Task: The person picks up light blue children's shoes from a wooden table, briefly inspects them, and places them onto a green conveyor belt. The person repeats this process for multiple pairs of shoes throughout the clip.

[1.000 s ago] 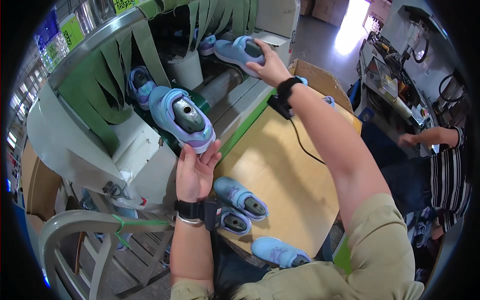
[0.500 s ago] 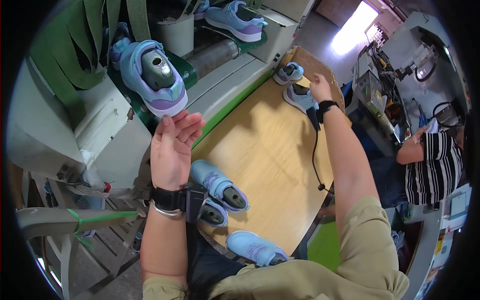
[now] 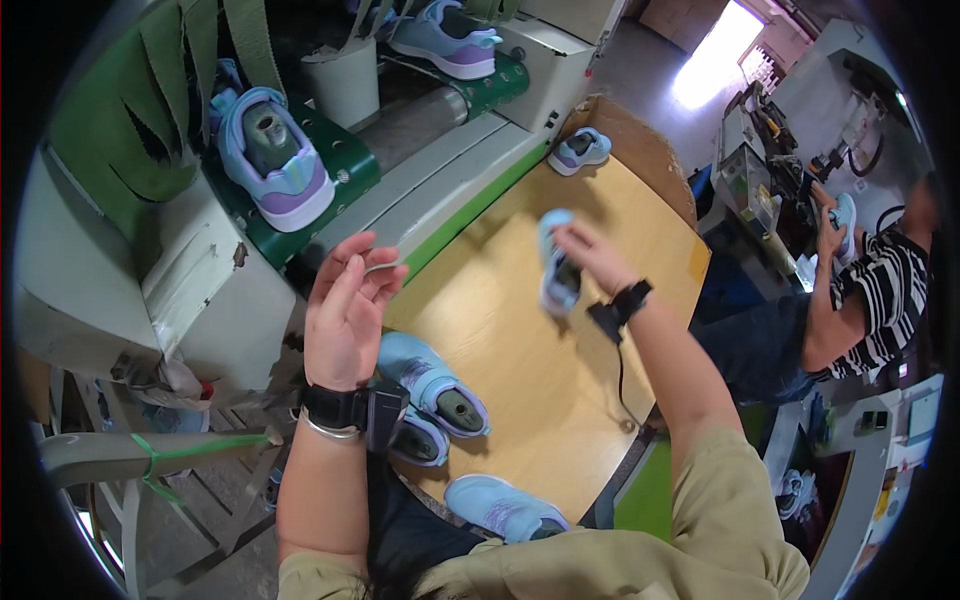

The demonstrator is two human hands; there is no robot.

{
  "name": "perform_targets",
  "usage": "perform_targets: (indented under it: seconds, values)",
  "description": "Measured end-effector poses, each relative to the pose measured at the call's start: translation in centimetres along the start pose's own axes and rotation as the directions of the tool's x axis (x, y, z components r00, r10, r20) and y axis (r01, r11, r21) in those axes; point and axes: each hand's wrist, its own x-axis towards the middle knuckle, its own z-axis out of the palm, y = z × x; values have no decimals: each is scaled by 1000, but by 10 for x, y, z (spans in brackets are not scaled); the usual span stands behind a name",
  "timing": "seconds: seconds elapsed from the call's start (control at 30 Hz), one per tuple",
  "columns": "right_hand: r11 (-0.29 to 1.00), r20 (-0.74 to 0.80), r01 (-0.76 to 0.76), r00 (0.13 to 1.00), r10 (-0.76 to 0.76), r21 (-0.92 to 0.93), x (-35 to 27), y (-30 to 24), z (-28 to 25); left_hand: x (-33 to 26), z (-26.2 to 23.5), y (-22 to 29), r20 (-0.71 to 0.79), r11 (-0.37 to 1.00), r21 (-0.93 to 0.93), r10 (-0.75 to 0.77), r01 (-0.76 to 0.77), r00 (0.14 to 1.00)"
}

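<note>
My right hand (image 3: 592, 258) is closed on a light blue shoe (image 3: 560, 272), held over the middle of the wooden table and blurred by motion. My left hand (image 3: 350, 300) is turned palm up at the table's left edge, fingers loosely bent and apart, with a thin pale strip at the fingertips that I cannot make out. Beyond it, a blue and purple shoe (image 3: 285, 180) with a dark form inside rests on the green belt (image 3: 345, 165). Close to my left wrist lie two blue shoes, one (image 3: 430, 375) overlapping the other (image 3: 420, 443).
Another shoe (image 3: 505, 508) lies at the near table edge, and one (image 3: 580, 152) stands at the far end by a cardboard sheet (image 3: 635, 140). A further shoe (image 3: 450, 42) sits on the upper belt. Green strips hang at left. At right, a person (image 3: 875, 310) holds a shoe.
My right hand has brought one shoe from the far end toward the table's middle. The belt shoe sits farther left, away from my left hand. The person at right has raised a shoe.
</note>
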Motion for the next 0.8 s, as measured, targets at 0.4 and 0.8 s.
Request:
perform_targets:
  seconds: [0.4, 0.8]
  values:
    - [740, -436, -220, 893, -109, -636, 183, 14, -59, -10, 9, -4, -43, 976, 150, -151, 156, 988]
    - [864, -735, -242, 650, -194, -442, 167, 52, -67, -10, 6, 5, -47, 962, 148, -226, 231, 973]
